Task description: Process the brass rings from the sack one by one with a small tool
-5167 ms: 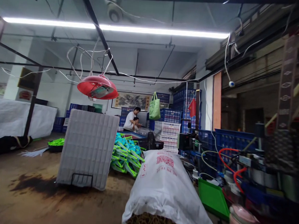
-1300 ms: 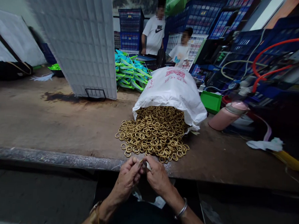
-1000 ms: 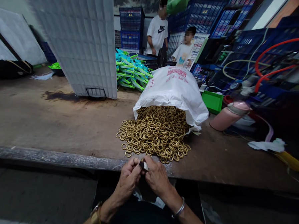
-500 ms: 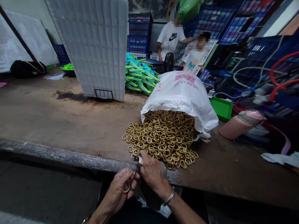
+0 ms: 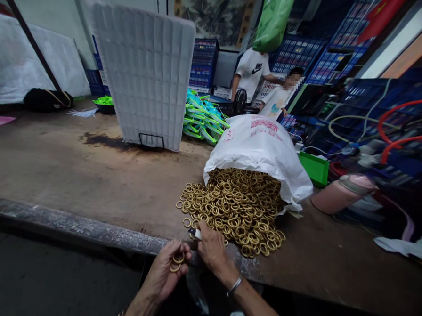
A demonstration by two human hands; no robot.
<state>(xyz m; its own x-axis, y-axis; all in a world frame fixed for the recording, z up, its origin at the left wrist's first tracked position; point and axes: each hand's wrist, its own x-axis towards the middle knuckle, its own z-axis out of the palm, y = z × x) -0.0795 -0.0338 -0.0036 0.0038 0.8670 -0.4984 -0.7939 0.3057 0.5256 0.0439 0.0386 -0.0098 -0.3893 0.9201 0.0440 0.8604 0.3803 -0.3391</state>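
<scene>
The left hand (image 5: 165, 270) curls loosely around a couple of rings (image 5: 178, 262); the right hand (image 5: 213, 247) pinches a black-and-white piece (image 5: 195, 233) over the tabletop (image 5: 89, 184) edge. Beyond the right hand, more rings spill from a sack (image 5: 256, 144). Each ring looks light, stiff and hard to break, its smooth round section likely to slip or roll; best gripped across the rim, thumb outside, fingertip through the hole.

rings (image 5: 234, 209) are all kinda brassy gold, handheld gadget (image 5: 196, 233) black and white, sack (image 5: 252, 150) white with blocky red print, bottle (image 5: 336, 195) dusty pink, tray (image 5: 313, 169) bright green, panel (image 5: 147, 79) pale grey with grid pattern
</scene>
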